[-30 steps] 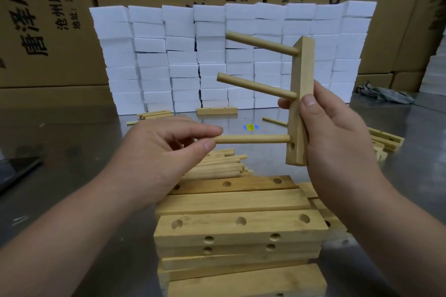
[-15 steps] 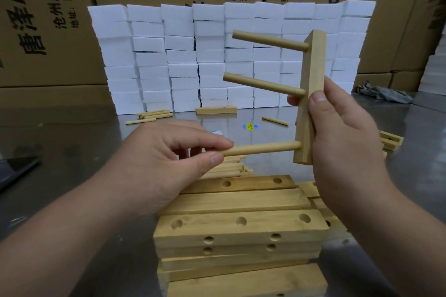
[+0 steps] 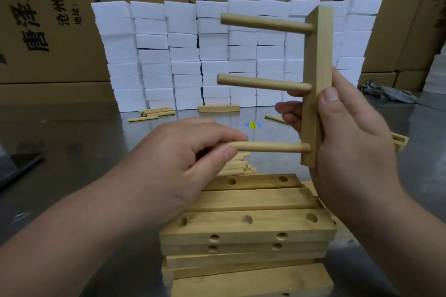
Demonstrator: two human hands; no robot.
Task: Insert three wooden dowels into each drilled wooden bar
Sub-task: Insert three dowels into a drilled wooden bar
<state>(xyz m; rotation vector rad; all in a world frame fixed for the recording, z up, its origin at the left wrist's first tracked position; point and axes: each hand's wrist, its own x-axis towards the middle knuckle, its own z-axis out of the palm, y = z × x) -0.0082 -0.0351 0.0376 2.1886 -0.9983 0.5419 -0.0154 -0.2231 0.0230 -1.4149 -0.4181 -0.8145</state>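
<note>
Head view: left hand (image 3: 183, 159) pinches third dowel (image 3: 268, 146), just levelled in bar (image 3: 316, 75) gripped upright by right hand (image 3: 350, 142) (top two dowels (image 3: 265, 23) seated), so bar looks nearly complete.

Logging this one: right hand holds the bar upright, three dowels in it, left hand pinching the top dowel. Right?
No. The head view shows the left hand pinching the bottom dowel, not the top dowel. The right hand does hold the bar upright with three dowels in it.
</note>
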